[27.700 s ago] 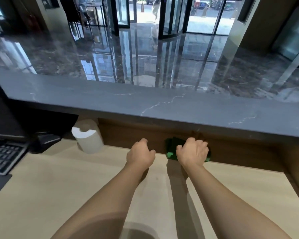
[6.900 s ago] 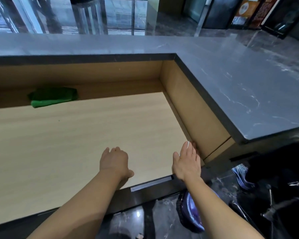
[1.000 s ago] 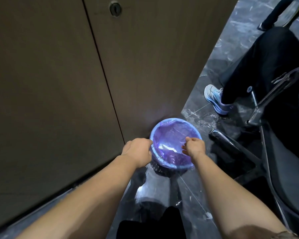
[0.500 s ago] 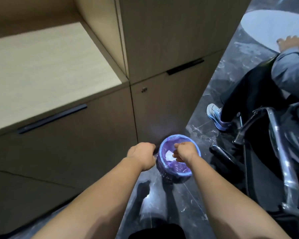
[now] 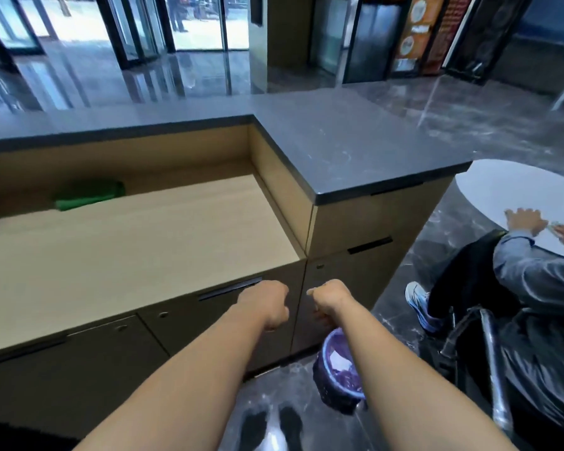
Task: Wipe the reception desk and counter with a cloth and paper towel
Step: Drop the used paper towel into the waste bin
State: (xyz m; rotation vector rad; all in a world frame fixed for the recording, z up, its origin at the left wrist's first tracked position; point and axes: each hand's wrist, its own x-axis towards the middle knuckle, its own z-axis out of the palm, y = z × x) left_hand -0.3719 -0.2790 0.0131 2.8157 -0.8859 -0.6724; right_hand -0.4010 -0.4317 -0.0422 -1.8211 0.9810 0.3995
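1. Since both the left hand [image 5: 267,308] and right hand [image 5: 329,299] hang clenched, holding nothing, the next wipe likely needs the green cloth [image 5: 88,197], lying far left on the desk [image 5: 144,249] beneath the counter [image 5: 355,148].
2. Reach leftward, flatten it, wipe in overlapping strokes.
3. Near right, a purple-lined bin [image 5: 334,400] and a seated person [image 5: 541,288] crowd the floor.

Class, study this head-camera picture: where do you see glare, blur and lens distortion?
Head view: daylight through the glass doors is blown out and glares off the glossy floor. Head view: the edges of the counter bend slightly, a wide-angle effect. Head view: the green cloth, left hand and right hand look soft and smeared, and the bin sits in shadow.
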